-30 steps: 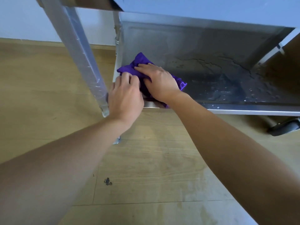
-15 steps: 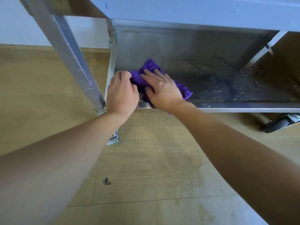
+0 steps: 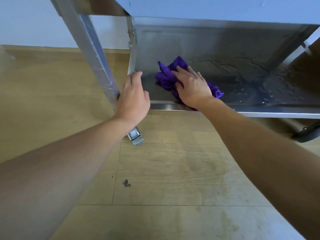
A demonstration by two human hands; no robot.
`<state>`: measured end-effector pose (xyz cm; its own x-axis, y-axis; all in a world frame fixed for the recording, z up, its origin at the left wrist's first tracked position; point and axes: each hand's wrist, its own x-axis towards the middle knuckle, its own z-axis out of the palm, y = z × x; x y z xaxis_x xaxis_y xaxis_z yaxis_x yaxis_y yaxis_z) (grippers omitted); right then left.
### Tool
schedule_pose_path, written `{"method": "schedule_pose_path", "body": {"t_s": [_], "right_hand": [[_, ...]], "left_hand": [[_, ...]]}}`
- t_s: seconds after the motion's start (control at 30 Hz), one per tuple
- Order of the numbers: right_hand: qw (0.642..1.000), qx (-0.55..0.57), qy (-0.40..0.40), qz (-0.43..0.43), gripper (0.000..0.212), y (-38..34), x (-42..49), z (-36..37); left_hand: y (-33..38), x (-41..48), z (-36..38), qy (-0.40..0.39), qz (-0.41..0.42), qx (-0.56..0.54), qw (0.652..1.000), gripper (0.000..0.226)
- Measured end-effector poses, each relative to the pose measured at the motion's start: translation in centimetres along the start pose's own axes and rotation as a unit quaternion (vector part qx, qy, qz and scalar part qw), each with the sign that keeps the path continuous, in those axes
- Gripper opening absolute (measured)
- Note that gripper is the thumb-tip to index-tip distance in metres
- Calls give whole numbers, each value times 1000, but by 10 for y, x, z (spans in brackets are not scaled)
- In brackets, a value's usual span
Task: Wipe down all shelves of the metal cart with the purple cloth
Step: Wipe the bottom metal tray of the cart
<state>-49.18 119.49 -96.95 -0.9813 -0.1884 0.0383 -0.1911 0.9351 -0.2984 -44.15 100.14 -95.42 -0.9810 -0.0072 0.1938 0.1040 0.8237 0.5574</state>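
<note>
Wet bottom shelf (image 3: 242,80); crumpled purple cloth (image 3: 170,75) under flat right hand (image 3: 192,87).

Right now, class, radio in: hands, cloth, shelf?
Left hand resting on bottom shelf, front corner. Right hand flat, pressing purple cloth on that shelf. Water beads to the right, not yet wiped.

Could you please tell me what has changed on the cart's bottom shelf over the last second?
The right hand, flat on the crumpled purple cloth, has slid it rightward along the metal cart's bottom shelf, off the front-left corner, opening bare metal between cloth and left hand. Nothing was grasped or released. The left hand stays on that corner; the wet patch at right remains.
</note>
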Motion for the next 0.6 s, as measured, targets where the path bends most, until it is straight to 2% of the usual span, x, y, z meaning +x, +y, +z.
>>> {"method": "schedule_pose_path", "body": {"t_s": [0.17,0.23,0.4,0.6], "right_hand": [[980,21,-64,-185,51,-60,-7,18],[973,14,-76,-217,49,-68,-9,21],[981,70,-62,-168,50,-40,-10,7],[999,38,-3,-27,48,36,-25,-16]], "left_hand": [[-4,-4,-9,10,9,-4,1000,51],[-6,0,-11,23,1,-8,1000,49],[-3,7,-2,24,23,9,999,48],[22,12,30,-37,84,59,994,50]]}}
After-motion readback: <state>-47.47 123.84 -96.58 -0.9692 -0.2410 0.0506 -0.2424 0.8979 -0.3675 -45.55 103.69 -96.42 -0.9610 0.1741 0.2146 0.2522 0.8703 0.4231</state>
